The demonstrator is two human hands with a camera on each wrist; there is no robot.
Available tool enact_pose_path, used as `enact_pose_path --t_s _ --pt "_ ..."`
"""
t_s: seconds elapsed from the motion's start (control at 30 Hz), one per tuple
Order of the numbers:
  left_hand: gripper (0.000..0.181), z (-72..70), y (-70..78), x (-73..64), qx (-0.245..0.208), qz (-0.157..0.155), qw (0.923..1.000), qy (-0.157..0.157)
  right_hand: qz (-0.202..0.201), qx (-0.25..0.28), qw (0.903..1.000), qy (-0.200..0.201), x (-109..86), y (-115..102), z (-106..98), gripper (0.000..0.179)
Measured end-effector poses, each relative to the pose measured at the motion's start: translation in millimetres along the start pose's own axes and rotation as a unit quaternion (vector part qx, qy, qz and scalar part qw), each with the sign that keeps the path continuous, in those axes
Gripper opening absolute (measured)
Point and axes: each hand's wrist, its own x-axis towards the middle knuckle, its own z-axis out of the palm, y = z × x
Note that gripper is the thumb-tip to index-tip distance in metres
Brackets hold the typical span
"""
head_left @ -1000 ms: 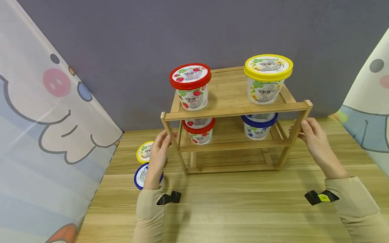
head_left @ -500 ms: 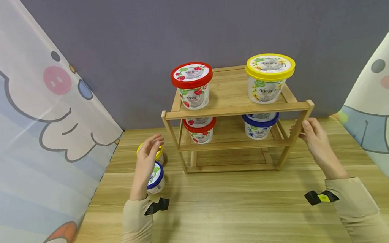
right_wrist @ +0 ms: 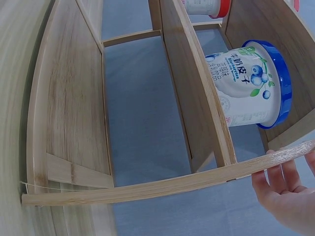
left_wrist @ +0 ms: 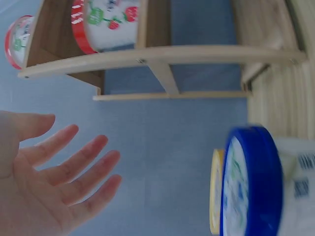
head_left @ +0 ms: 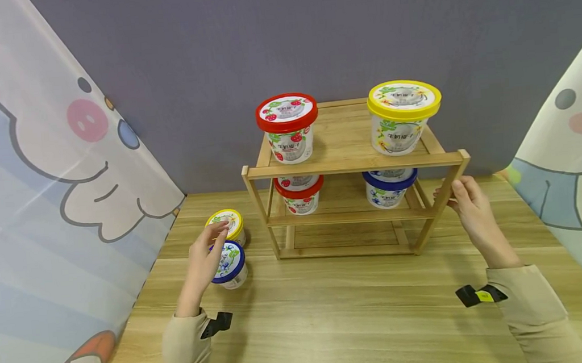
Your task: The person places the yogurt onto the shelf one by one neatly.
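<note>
In the head view my left hand (head_left: 201,264) hovers with spread fingers over the blue-lidded tub (head_left: 229,264), partly covering it and the yellow-lidded tub (head_left: 228,223) behind. Nothing lies in that palm in the left wrist view. A wooden shelf rack (head_left: 351,166) stands to the right of these tubs. My right hand (head_left: 477,221) holds its right front upright, thumb on the near side and fingertips showing past the post. On the rack's top sit a red-lidded strawberry tub (head_left: 290,141) and another yellow-lidded tub (head_left: 399,133).
The middle shelf bears a second red-lidded tub (head_left: 300,198) and a second blue-lidded tub (head_left: 385,192). Behind the rack rises a grey partition (head_left: 210,68). Cartoon-printed curtains (head_left: 25,196) flank the wooden table (head_left: 343,320).
My left hand has left the rack's left upright and moved left and toward me, over the blue-lidded tub. My right hand stays on the rack.
</note>
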Motion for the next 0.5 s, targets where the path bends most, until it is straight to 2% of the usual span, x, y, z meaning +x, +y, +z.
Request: enact_pose_path --t_s 0.13,0.3,0.5 --pt "0.027 -3.0 -8.1 -5.5 0.042 -0.004 0.9987 -0.030 0.000 -0.001 1.0000 0.000 -0.1 -0.3 -0.2 0.015" --pt "0.028 -7.2 -17.4 -13.4 0.101 -0.013 0.9919 -0.075 0.003 0.003 1.0000 -0.004 -0.3 -0.8 0.6 0.015" --pt "0.029 -9.1 -27.0 -19.0 0.135 -0.027 0.9847 -0.107 0.003 0.002 1.0000 -0.008 -0.3 -0.8 0.1 0.016"
